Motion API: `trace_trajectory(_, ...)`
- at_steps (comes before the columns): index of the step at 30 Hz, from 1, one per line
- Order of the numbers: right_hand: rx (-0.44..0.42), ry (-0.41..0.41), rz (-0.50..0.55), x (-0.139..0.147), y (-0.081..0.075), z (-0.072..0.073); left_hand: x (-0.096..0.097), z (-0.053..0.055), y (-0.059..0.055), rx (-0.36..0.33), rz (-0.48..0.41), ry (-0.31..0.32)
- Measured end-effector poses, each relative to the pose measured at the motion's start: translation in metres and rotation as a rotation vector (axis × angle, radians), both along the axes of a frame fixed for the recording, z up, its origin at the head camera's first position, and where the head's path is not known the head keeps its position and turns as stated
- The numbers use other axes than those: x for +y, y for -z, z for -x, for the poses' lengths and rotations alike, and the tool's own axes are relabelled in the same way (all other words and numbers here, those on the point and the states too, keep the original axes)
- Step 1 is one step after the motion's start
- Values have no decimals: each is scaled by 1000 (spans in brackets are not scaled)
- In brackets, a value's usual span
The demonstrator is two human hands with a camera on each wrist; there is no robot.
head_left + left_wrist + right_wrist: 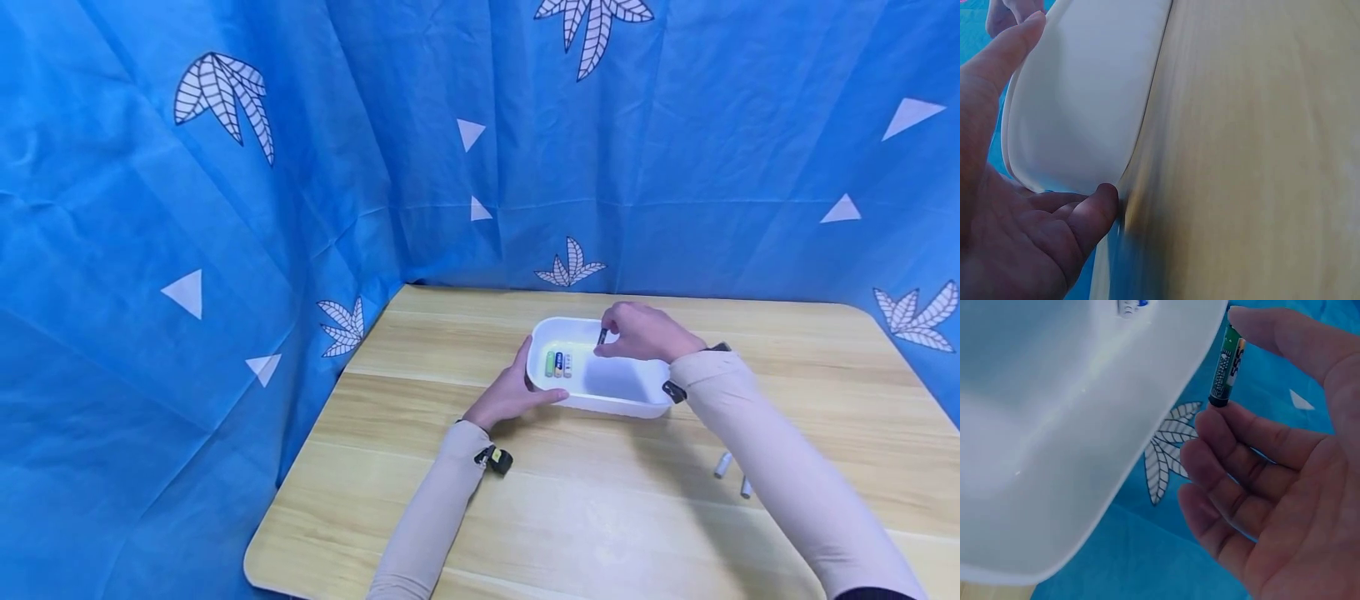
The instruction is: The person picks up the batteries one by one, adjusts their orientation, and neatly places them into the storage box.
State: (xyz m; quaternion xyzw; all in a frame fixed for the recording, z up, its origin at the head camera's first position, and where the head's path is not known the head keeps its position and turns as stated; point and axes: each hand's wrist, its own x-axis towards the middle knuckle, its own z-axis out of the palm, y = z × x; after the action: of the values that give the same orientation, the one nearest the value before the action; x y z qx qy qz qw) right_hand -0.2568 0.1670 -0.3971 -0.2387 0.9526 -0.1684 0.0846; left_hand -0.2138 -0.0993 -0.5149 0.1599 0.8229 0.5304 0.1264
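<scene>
A white plastic box (600, 402) with rounded corners is on the table. At its left end my left hand (512, 392) holds it, the thumb along the near side and the fingers round the end. Inside, toward the left, three batteries lie side by side: a green battery (550, 364), a blue and orange battery (558, 364) and a pale battery (567, 366). Above the box's far side, my right hand (641, 332) pinches a dark green and black battery (1226, 367) by its two ends, between thumb and fingertip. The other fingers are loosely bent.
Two pale batteries (723, 465) lie on the wooden table (420, 483), just left of the right forearm. A blue cloth (660, 167) with white leaf prints hangs behind the table and along its left side. Small dark devices are strapped to both wrists.
</scene>
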Motion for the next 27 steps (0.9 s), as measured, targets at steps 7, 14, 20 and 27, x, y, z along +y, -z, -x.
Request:
trace_trajectory(7, -37, -38, -65, -14, 15, 11, 0, 1, 0, 2, 12, 0)
trace_trajectory(14, -42, -115, -125, -25, 30, 19, 0, 2, 1, 29, -7, 16)
trace_trajectory(20, -119, -124, -158, -32, 38, 24, 0, 2, 1, 31, -4, 17)
trace_trajectory(27, -145, -140, -181, -38, 45, 29, -1, 2, -1, 25, -20, 24)
